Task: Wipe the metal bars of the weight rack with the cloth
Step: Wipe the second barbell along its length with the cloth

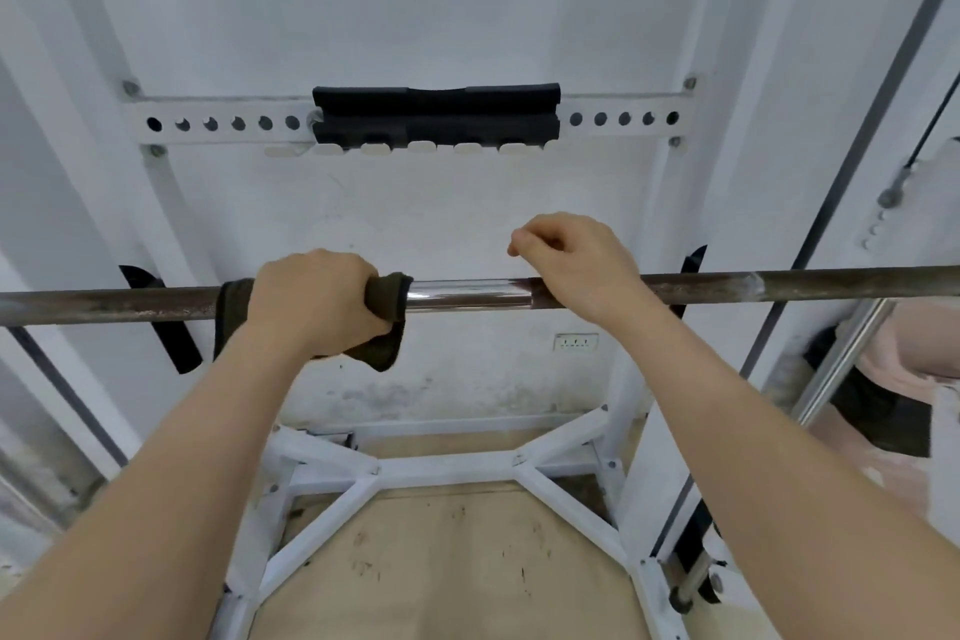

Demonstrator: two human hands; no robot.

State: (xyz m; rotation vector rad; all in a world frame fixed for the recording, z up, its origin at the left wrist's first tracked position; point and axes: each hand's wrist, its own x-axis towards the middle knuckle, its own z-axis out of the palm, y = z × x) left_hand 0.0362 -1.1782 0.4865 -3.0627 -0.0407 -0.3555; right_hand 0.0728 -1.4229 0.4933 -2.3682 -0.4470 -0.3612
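Fingers around cloth on bar

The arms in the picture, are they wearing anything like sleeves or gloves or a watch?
No. Both arms are bare as far up as the picture shows, with no sleeves in view. The left hand and the right hand have no gloves, and no watch, bracelet or ring shows on either one.

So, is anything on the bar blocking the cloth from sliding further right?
Yes. The right hand rests on the bar, just past the shiny middle stretch, directly in the path of the cloth under the left hand.
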